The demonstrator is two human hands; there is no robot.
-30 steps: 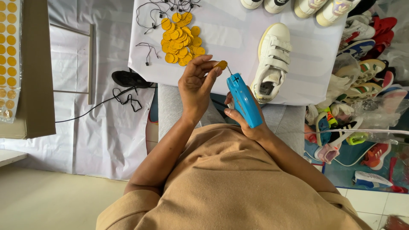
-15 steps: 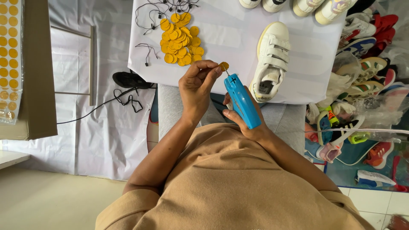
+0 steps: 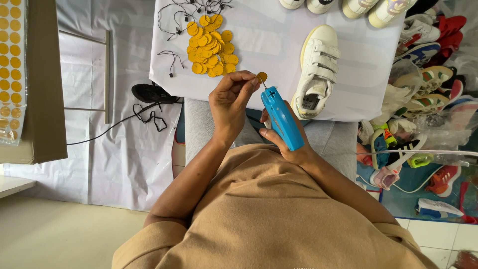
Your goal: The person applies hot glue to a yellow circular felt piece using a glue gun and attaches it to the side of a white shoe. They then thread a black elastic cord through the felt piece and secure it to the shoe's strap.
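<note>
My right hand [image 3: 285,144] grips a blue tagging gun [image 3: 281,118] with its needle pointing up and away from me. My left hand [image 3: 230,102] pinches a small round yellow tag [image 3: 262,76] right at the needle tip. Both hands hover over my lap, just in front of the near edge of a white-covered table [image 3: 269,45]. On that table lie a heap of yellow round tags [image 3: 211,45], some black string loops [image 3: 174,22] and a white strap sneaker [image 3: 317,69].
More shoes [image 3: 348,6] line the table's far edge. A jumble of colourful sneakers [image 3: 428,99] fills the floor at right. At left stand a cardboard board [image 3: 32,79] with yellow stickers, a white sheet, a black object [image 3: 152,93] and a cable.
My hands and the gun stayed almost in place; the yellow tag remains pinched at the needle tip, with only slight finger shifts.
</note>
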